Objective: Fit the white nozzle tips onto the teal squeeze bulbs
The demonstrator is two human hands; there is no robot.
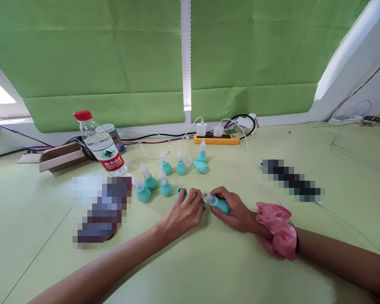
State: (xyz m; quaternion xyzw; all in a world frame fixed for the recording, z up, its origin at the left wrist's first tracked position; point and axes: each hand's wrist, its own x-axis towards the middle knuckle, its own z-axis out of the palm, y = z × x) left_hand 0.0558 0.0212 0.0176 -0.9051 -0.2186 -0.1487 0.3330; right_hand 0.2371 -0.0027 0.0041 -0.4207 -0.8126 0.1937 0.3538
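My right hand (232, 209) is wrapped round a teal nasal aspirator bulb (222, 205). Its clear nozzle (208, 196) points left, its end close to my left fingers. My left hand (188, 207) is palm down with fingers curled in; whatever they grip is hidden below them. Against its far side shows an open teal bulb (180, 193), partly covered by a finger. Beyond both hands stand several teal aspirators with whitish pointed tips, among them one at the front left (143, 194) and one at the back (202, 155). Another aspirator (201, 166) lies on its side.
A red-capped water bottle (106, 147) leans in front of a can (118, 137), beside an open cardboard box (65, 158). An orange power strip (217, 139) with white chargers and cables lies along the wall. Blurred objects lie left (104, 211) and right (291, 180) on the pale green table (183, 270).
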